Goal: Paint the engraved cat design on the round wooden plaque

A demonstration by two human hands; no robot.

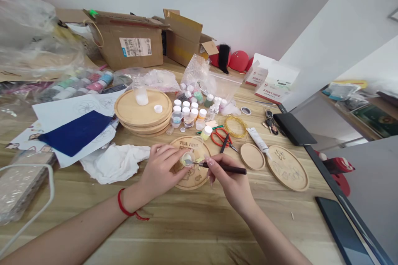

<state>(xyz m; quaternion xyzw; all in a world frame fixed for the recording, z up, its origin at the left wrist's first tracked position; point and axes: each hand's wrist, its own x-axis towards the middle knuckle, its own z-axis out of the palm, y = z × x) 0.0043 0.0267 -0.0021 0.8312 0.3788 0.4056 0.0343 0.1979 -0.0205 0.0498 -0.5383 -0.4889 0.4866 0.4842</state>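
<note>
My left hand (164, 169) is closed around a small clear cup (187, 159) with pale contents, holding it over a round wooden plate (194, 181) with dark line drawings. In my right hand (228, 178) is a dark-handled tool (231, 169), gripped like a pen, its thin metal tip inside the cup. A jar with yellow contents (206, 133) stands just behind the plate. Red-handled pliers (220, 136) and a coil of gold wire (235, 126) lie to the right of that jar.
Stacked round wooden plates (143, 112) hold a bottle (141, 94). Left lie white cloth (113, 163) and a blue sheet (77, 132). On the right are a small round tray (252, 156), a white tube (257, 140), another drawn plate (288, 168) and a phone (342, 230). Cardboard boxes (108, 49) stand behind.
</note>
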